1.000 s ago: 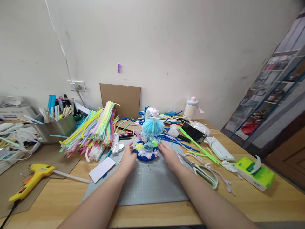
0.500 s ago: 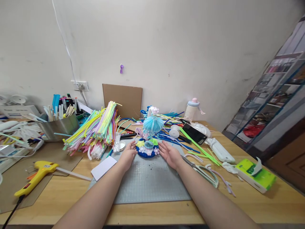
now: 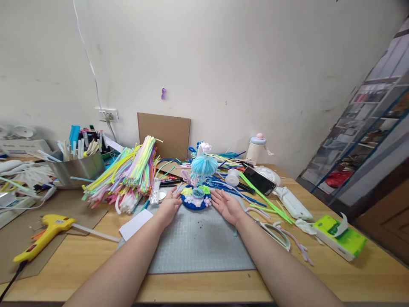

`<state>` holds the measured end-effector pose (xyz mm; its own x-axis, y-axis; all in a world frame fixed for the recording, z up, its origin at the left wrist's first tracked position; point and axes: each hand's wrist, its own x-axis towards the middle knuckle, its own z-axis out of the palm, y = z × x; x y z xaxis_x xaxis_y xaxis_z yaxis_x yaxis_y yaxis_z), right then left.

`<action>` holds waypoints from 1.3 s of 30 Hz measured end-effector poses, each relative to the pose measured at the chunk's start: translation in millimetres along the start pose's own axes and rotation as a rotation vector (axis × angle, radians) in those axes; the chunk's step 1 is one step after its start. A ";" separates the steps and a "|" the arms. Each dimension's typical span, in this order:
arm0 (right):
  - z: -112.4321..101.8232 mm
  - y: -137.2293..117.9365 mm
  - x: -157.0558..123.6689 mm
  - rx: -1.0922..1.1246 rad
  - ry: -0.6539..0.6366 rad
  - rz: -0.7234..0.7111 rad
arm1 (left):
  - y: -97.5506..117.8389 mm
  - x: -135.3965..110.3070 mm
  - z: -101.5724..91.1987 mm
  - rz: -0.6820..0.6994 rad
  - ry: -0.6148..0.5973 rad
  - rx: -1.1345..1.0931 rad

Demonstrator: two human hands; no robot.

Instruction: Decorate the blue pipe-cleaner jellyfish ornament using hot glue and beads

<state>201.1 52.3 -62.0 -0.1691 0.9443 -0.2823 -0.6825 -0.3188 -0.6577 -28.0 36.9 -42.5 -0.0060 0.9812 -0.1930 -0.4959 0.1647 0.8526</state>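
Note:
A pipe-cleaner ornament (image 3: 204, 166) stands upright on the grey cutting mat (image 3: 201, 243). It has a light blue fluffy dome, and its round dark blue base carries white, yellow, green and pink flower shapes. To the left of the base my left hand (image 3: 170, 207) rests with fingers stretched out and palm facing inward. My right hand (image 3: 227, 207) lies on the other side, palm turned up and fingers spread. Both hands hold nothing; the fingertips are close to the base, and whether they touch it I cannot tell.
A big bundle of coloured pipe cleaners (image 3: 134, 179) lies left, near a yellow glue gun (image 3: 44, 236) and a metal container (image 3: 76, 170). Scissors (image 3: 276, 234), a phone (image 3: 260, 180), a white spool (image 3: 232, 177) and a green tissue pack (image 3: 340, 236) lie right. Cardboard (image 3: 164, 134) leans on the wall.
My left hand has drawn slightly away from the base, and its fingers are straighter. The right hand has opened a little more, palm up. The view has shifted slightly; the ornament stays on the mat.

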 end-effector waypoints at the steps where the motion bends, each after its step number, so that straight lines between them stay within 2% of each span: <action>1: -0.5 -0.4 0.4 -0.001 -0.001 0.001 | -0.6 0.8 -0.5 0.001 0.005 -0.001; 6: -3.2 -3.1 1.8 0.005 0.018 0.006 | -6.5 7.8 -4.6 0.026 0.034 0.007; 15: -2.8 0.6 -0.7 0.039 0.147 0.034 | -13.6 21.9 -15.9 0.169 0.110 0.077; 23: 1.1 1.5 -3.3 0.025 0.168 0.049 | -12.6 21.7 -14.1 0.247 0.083 0.139; 39: 3.8 -1.7 -6.4 0.010 0.192 0.059 | -12.0 21.4 -13.4 0.282 0.119 0.216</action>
<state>200.6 47.1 -56.5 -0.0708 0.8906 -0.4492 -0.6824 -0.3717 -0.6294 -33.8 54.6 -63.4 -0.2230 0.9746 0.0197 -0.2654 -0.0802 0.9608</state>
